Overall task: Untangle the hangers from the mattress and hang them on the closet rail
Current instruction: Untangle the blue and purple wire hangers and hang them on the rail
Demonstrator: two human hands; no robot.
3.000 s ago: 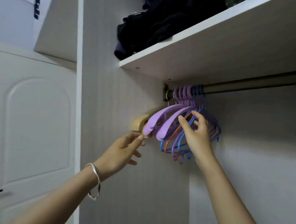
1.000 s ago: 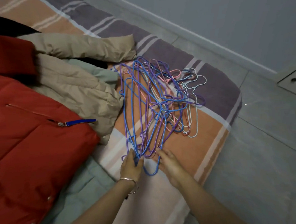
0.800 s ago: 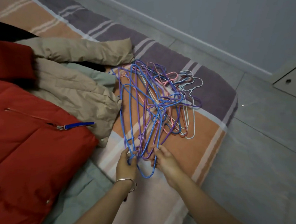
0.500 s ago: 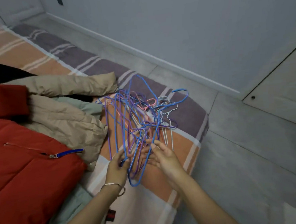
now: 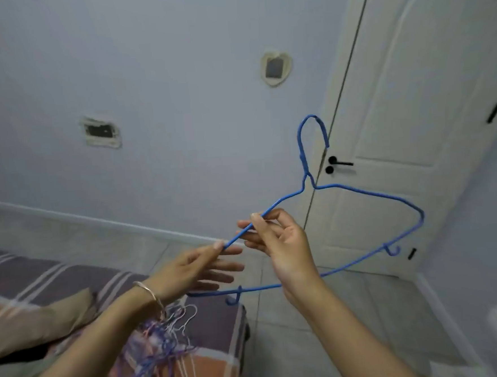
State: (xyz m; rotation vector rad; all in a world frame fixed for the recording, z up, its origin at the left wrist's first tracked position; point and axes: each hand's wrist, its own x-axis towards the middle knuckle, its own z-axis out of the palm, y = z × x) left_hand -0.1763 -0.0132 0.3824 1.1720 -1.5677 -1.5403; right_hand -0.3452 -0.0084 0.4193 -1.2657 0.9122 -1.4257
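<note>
Head view: a person holds one blue hanger in the air above the corner of a striped mattress, in front of a white door.
Right hand: thumb and fingertips pinch the wire of the hanger's left shoulder; this hand carries it.
Left hand: fingers lie nearly straight, tips touching the low end of the same shoulder wire; a bracelet sits on the wrist.
Hanger's lie: the hook stands up and to the right of the grip, and the bottom bar runs from lower left, beneath the left hand, up to the right.
Pile: the other hangers lie tangled on the mattress below the left wrist.
Rail: out of view; the right hand, nearer the hook, seems best placed to hang it.
</note>
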